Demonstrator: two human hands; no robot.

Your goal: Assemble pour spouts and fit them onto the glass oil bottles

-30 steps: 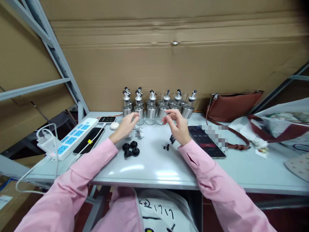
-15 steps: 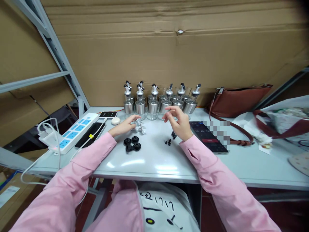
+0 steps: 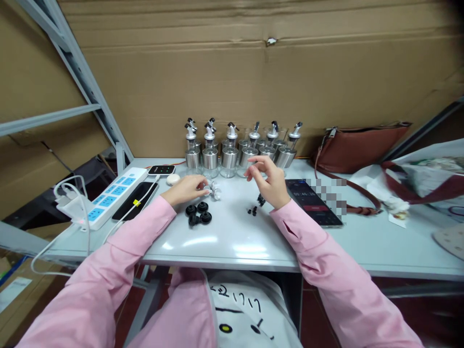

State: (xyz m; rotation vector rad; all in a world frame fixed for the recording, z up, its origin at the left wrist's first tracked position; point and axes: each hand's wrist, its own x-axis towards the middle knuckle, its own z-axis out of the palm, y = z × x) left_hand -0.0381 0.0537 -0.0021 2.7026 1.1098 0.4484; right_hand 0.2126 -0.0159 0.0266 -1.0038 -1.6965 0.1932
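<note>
My left hand [image 3: 184, 189] rests low on the grey table [image 3: 232, 241], its fingertips closed on a small silver pourer spout [image 3: 213, 190] that lies among a few like it. Just in front of that hand sit several black rubber stoppers [image 3: 197, 215]. My right hand [image 3: 270, 183] is held a little above the table with thumb and fingers curled in a loose pinch; what it holds, if anything, I cannot make out. Small black parts [image 3: 254, 210] lie below its wrist. A row of steel-and-glass oil bottles [image 3: 239, 152] stands behind both hands.
A phone with a running timer [image 3: 313, 203] lies right of my right hand. At the left are a power strip [image 3: 108, 195], a black phone on a cable [image 3: 136, 198], a small device [image 3: 161, 169] and a white oval thing [image 3: 173, 179]. A brown bag [image 3: 358, 145] and a white bag [image 3: 427, 179] are at the right.
My left hand has come down from the bottles to the silver spouts on the table. My right hand has stayed raised, its fingers curling slightly. The view has shifted a little.
</note>
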